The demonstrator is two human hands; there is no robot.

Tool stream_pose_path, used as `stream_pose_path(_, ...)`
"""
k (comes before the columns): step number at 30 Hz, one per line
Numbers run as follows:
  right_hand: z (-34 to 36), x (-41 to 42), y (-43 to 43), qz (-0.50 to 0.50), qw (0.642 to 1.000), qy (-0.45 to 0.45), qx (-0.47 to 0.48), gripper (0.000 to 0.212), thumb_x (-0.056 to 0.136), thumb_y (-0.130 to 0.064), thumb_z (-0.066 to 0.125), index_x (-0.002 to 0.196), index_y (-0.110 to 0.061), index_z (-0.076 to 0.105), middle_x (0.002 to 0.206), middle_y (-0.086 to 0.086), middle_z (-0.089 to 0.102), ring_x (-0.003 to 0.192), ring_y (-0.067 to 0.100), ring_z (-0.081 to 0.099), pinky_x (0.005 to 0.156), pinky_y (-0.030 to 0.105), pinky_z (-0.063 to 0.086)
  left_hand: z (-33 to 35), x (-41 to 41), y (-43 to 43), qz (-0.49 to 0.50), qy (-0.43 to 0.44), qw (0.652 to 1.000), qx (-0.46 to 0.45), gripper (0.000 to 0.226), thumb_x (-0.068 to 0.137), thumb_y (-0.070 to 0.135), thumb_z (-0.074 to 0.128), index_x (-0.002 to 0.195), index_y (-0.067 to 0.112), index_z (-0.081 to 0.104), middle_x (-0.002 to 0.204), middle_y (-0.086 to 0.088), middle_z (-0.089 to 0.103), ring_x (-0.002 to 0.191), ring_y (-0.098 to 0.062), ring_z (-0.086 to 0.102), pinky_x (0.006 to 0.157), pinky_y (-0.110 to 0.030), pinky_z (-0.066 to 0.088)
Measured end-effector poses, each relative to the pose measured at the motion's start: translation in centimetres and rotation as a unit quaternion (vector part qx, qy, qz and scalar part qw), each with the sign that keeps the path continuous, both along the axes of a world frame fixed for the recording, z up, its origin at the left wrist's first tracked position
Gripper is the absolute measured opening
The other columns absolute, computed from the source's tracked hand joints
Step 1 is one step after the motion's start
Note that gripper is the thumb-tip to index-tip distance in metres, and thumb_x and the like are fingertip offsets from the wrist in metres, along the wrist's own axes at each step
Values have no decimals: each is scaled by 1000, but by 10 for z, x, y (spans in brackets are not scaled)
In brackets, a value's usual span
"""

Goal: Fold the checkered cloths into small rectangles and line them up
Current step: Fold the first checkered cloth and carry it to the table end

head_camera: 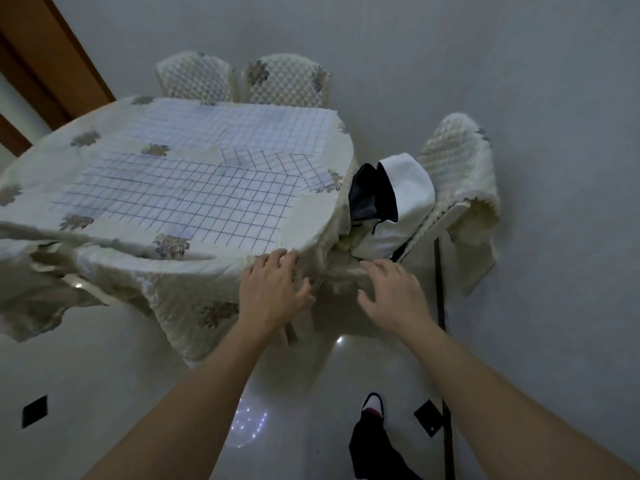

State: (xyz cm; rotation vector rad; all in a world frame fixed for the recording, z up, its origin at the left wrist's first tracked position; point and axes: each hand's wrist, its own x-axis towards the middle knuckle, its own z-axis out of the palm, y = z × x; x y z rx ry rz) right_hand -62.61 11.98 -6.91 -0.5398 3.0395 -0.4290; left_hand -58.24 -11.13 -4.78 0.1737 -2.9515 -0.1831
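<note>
Two white checkered cloths lie spread flat on the table. The near checkered cloth [180, 195] has dark grid lines and a folded-over corner at its right. The far checkered cloth [235, 128] is paler and lies behind it. My left hand [273, 289] hovers at the table's near right corner with fingers straight, its fingertips near the edge of the near cloth. My right hand [391, 292] is out beside the table corner, fingers spread, holding nothing.
A quilted cream tablecloth [114, 271] with flower patches covers the table and hangs over its edges. Two padded chairs [287, 79] stand behind the table. A white and black backpack [391, 206] sits on a chair [457, 161] at the right. My foot [372, 407] is on the glossy floor.
</note>
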Motion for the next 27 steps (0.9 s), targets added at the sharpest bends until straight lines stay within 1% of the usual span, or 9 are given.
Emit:
stream_pose_path(5, 0, -92, 8, 38, 999, -17, -14, 55, 91, -49, 47, 143, -30, 43, 137, -2, 48, 127, 21, 45, 104, 43, 42, -5, -70, 11, 52, -18, 999, 0, 53, 88, 50, 53, 134, 24, 53, 136, 3, 57, 123, -23, 52, 98, -45, 46)
stream_pose_path(8, -1, -137, 11, 57, 998, -26, -8, 55, 92, -49, 49, 144, -29, 43, 138, -1, 48, 128, 21, 45, 105, 42, 40, -5, -104, 17, 74, -27, 997, 5, 53, 89, 47, 54, 136, 22, 53, 136, 1, 57, 123, -24, 53, 98, -45, 46)
stream_pose_path(12, -6, -181, 7, 80, 996, -31, -11, 55, 91, -48, 50, 142, -29, 45, 137, -2, 49, 127, 21, 46, 103, 42, 40, -12, -137, 17, 102, -46, 994, 3, 55, 90, 47, 53, 138, 22, 51, 139, 1, 55, 125, -24, 51, 99, -43, 45)
stream_pose_path(16, -15, -225, -3, 105, 994, -29, -15, 57, 89, -47, 50, 141, -24, 49, 135, 1, 52, 123, 24, 49, 101, 44, 44, -21, -169, 10, 135, -56, 989, 12, 55, 88, 47, 54, 135, 19, 54, 135, -1, 58, 121, -25, 54, 94, -45, 49)
stream_pose_path(20, -28, -258, -15, 125, 991, -50, -3, 55, 92, -46, 50, 143, -26, 45, 139, -1, 49, 127, 23, 46, 101, 43, 43, -39, -194, -3, 174, -74, 982, 26, 56, 89, 47, 54, 137, 18, 53, 138, -2, 56, 123, -27, 52, 93, -45, 49)
stream_pose_path(24, -37, -295, -38, 148, 987, -53, 11, 53, 90, -45, 52, 140, -26, 48, 137, -2, 51, 126, 22, 47, 99, 41, 43, -56, -222, -22, 209, -64, 975, 38, 56, 86, 46, 58, 134, 17, 55, 137, -4, 58, 122, -28, 54, 89, -46, 50)
stream_pose_path(27, -40, -328, -59, 174, 983, -56, 30, 54, 90, -44, 52, 141, -25, 47, 138, 1, 51, 127, 25, 47, 100, 44, 43, -72, -245, -39, 234, -65, 969, 55, 57, 85, 47, 61, 133, 17, 56, 138, -3, 57, 123, -28, 53, 90, -46, 49)
